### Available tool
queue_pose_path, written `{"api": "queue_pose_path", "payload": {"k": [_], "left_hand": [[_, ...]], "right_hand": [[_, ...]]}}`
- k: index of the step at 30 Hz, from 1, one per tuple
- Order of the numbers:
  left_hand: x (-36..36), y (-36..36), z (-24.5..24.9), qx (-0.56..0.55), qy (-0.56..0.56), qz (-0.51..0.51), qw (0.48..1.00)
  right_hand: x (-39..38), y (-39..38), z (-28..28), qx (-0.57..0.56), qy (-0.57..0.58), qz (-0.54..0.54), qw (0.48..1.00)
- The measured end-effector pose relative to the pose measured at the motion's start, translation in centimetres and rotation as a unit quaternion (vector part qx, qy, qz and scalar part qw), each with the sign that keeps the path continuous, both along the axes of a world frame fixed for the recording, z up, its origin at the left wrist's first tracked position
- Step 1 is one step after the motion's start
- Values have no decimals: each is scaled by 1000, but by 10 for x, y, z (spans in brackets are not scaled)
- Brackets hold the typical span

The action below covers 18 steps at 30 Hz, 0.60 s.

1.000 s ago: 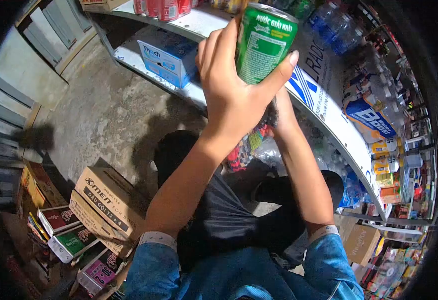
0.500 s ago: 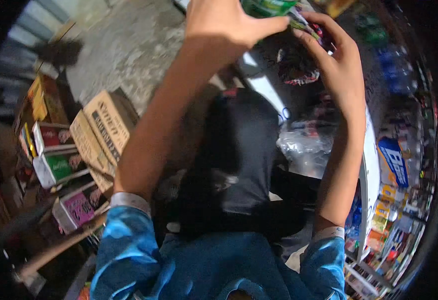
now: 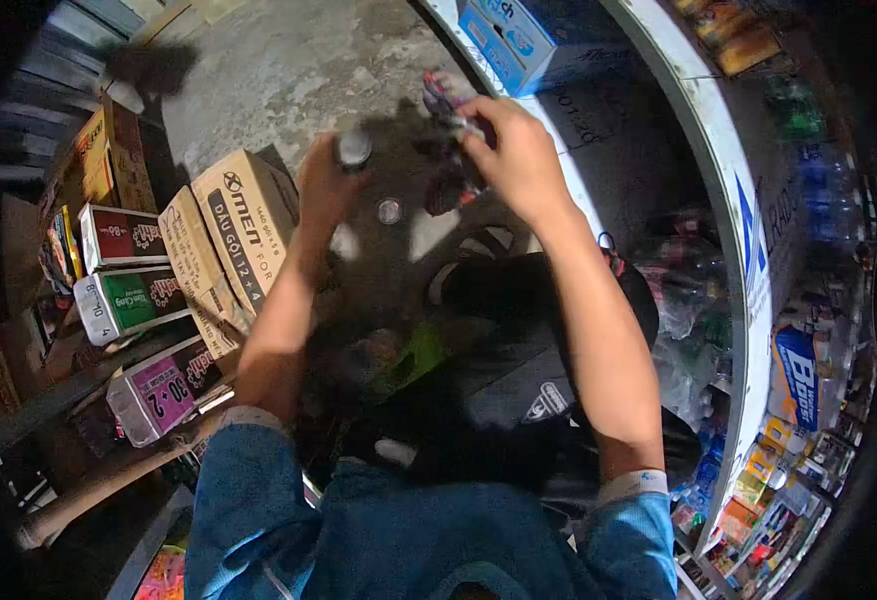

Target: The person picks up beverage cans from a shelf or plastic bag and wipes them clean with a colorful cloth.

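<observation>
My left hand is closed around a can, whose silvery round end faces up. The can's side is mostly hidden by the hand and blurred. Another small round silvery can end shows below, near the floor between my hands. My right hand pinches a strip of crumpled plastic wrapping with red, purple and dark patches, which hangs down in loose pieces.
Cardboard cartons and smaller printed boxes stack on the left. A white-edged shelf curves along the right, with a blue box at its far end. Bottles line the far right; clear plastic lies near my knee.
Both hands have come down and left, away from the shelf, over the concrete floor. The wrapping moved along in my right hand. The view has turned, and the blue box now shows.
</observation>
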State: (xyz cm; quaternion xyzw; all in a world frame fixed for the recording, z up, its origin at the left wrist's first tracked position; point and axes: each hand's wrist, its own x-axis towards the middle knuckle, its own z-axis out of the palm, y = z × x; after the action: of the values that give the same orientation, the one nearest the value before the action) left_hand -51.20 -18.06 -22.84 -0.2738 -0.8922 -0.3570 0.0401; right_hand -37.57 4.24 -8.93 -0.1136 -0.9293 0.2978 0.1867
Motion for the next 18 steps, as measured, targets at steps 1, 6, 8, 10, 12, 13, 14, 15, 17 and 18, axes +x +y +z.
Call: {"api": "queue_pose_path", "payload": {"k": [1,6,8,10,12,13,14,15,17,18], "left_hand": [[6,-10,-4,-5,-2,1,1000],[14,-32,-54,-11,-157,71,985],[11,-31,-61,-83,-167,73,980],[8,-26,-72,-148,-163,71,973],[12,-24,-89,-154,-160,62,973],[16,-24,-97,-160,-161,57,972],[24,-23,-107,-173,-119,53,976],[30,-22,-113,-172,-117,49,977],[42,-21,-124,-201,-202,113,952],[44,-22,-131,-201,-201,110,952]], "right_hand": [[2,-1,-3,4,-26,14,1000],[6,-5,-9,45,-68,54,995],[5,-9,-13,43,-92,52,994],[0,-7,-14,47,-108,41,992],[-1,-9,-20,44,-149,39,987],[-2,-11,-25,44,-148,36,987],[-2,-12,-30,37,-171,40,984],[-2,-12,-37,31,-195,42,979],[1,-10,-53,34,-183,55,981],[1,-10,-56,36,-190,70,979]]}}
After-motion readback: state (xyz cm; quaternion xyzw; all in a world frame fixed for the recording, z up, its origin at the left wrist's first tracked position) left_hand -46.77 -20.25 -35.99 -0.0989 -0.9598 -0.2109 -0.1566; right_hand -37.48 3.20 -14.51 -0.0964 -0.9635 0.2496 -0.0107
